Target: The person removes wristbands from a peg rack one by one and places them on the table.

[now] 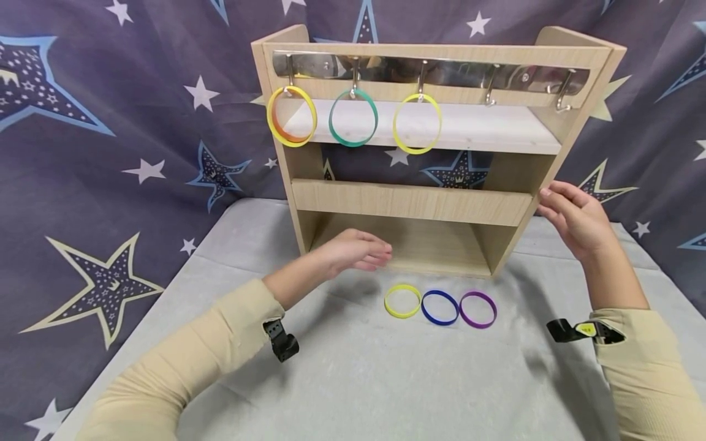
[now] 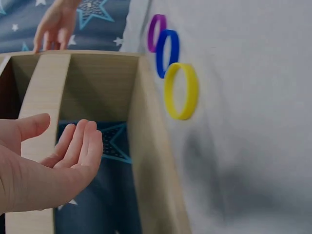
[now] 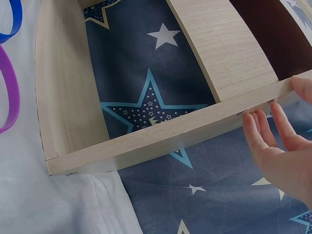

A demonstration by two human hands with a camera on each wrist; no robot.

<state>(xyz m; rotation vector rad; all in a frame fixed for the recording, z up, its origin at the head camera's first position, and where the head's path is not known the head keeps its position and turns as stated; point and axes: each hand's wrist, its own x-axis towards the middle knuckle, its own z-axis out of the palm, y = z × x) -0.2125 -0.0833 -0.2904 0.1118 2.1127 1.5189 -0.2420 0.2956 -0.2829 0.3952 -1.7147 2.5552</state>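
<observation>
My left hand (image 1: 355, 250) hovers in front of the lower part of a light wooden shelf unit (image 1: 410, 202), fingers extended and holding nothing. In the left wrist view its palm and slightly bent fingers show beside the crossbar. My right hand (image 1: 579, 217) touches the unit's right side panel, thumb at the front edge and fingertips against the outer face, as the right wrist view shows. Three rings lie in a row on the cloth before the unit: a yellow ring (image 1: 387, 304), a blue ring (image 1: 440, 321) and a purple ring (image 1: 478, 324).
A metal hook rail (image 1: 386, 72) runs along the unit's top. Yellow and orange rings (image 1: 292, 144) share its left hook; a green ring (image 1: 353, 144) and another yellow ring (image 1: 416, 150) hang beside them. Two right hooks (image 1: 562, 104) are bare. Star-patterned fabric (image 1: 138, 202) stands behind.
</observation>
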